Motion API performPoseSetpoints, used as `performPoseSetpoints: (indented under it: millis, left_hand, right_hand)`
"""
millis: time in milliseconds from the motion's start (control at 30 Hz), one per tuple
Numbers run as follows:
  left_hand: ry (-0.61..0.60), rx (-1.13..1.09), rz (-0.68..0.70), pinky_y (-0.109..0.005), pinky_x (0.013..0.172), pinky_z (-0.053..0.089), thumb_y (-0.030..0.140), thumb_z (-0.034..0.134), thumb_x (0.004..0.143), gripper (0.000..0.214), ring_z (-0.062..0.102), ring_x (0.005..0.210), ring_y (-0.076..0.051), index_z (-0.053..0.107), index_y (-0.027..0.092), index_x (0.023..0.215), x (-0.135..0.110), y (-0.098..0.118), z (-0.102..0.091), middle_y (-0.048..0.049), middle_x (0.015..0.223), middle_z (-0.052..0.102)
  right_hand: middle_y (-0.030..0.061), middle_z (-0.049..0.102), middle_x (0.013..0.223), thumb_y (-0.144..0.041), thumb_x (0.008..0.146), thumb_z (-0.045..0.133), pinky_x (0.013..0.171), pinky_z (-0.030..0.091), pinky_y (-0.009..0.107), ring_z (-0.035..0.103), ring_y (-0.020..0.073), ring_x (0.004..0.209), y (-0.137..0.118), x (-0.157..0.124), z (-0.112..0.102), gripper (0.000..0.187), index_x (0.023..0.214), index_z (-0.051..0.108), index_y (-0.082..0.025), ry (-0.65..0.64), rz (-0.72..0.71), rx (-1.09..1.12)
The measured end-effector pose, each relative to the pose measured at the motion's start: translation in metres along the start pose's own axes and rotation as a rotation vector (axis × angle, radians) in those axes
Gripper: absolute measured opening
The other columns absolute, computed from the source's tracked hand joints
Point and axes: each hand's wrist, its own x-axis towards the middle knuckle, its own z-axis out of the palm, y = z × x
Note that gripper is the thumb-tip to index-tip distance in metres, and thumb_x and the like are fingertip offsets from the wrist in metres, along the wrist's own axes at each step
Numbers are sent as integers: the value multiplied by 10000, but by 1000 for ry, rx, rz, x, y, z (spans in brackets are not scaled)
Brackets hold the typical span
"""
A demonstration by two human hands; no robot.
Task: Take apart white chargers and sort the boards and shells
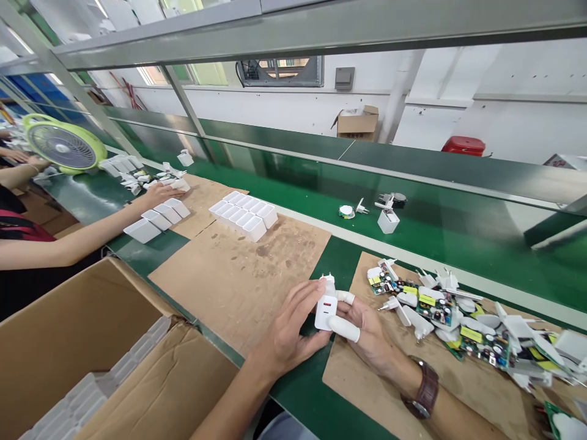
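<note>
Between my two hands is a white USB charger [326, 313], held over the green strip at the bench's near edge. Its port face, with one reddish and one dark slot, is turned toward me, and plug pins stick out at the top. My left hand [288, 324] grips it from the left, thumb below and fingers along the upper side. My right hand [367, 333] pinches it from the right, with white covers on the thumb and a finger. A heap of circuit boards with white plug parts [458, 318] lies to the right of my right hand.
White open housings [245, 214] stand in rows on brown cardboard [220, 275]. At lower left is a carton [178, 366] holding white housings. A co-worker's arm [92, 238] reaches in from the left, near a green fan [66, 145]. Loose parts [387, 220] lie on the green belt.
</note>
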Motion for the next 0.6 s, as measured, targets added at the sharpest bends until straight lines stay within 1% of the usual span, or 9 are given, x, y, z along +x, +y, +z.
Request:
performPoseSetpoints:
  millis: [167,300,400,500,533,600]
  left_hand:
    - [-23,-43,-8,-548,1136,550,31,725,862,728,559,1412,-325,463,118,1536,-4,-2,1,-213,1448,628]
    - [-41,-46,-17,-539,1145,546,9,716,861,733,543,1426,-317,460,130,1537,-4,-1,0,-206,1467,617]
    - [-52,-36,-28,-531,1146,551,18,725,869,751,531,1435,-317,448,145,1555,-4,0,-1,-198,1478,614]
    - [-69,-20,-40,-536,1146,553,32,714,887,757,520,1444,-321,431,160,1577,-3,-2,-1,-191,1491,609]
    - [-73,-12,-39,-541,1147,551,27,694,898,753,517,1449,-320,422,168,1586,-3,-3,-1,-186,1494,609]
    - [-78,5,-34,-544,1156,543,-1,628,925,728,512,1459,-309,416,193,1594,-3,-3,-2,-171,1498,611]
  right_hand:
    - [73,778,1181,-334,770,947,1036,593,456,740,258,1095,-2,0,2,525,1212,677,-247,22,-3,32]
    - [71,773,1200,-294,732,971,1053,591,465,742,259,1098,-1,0,4,573,1221,677,-252,28,-9,63]
    - [69,771,1207,-268,699,989,1053,592,471,742,265,1103,0,1,6,585,1203,692,-263,28,-36,83]
    - [58,775,1202,-244,640,1018,1063,584,477,740,272,1112,-1,2,7,635,1197,715,-280,36,-41,90]
    - [57,776,1202,-258,648,1017,1082,571,482,737,273,1118,-1,2,8,633,1207,722,-282,38,-40,87]
    - [69,775,1219,-351,738,969,1130,531,496,725,276,1146,-2,2,8,545,1226,740,-270,50,-38,94]
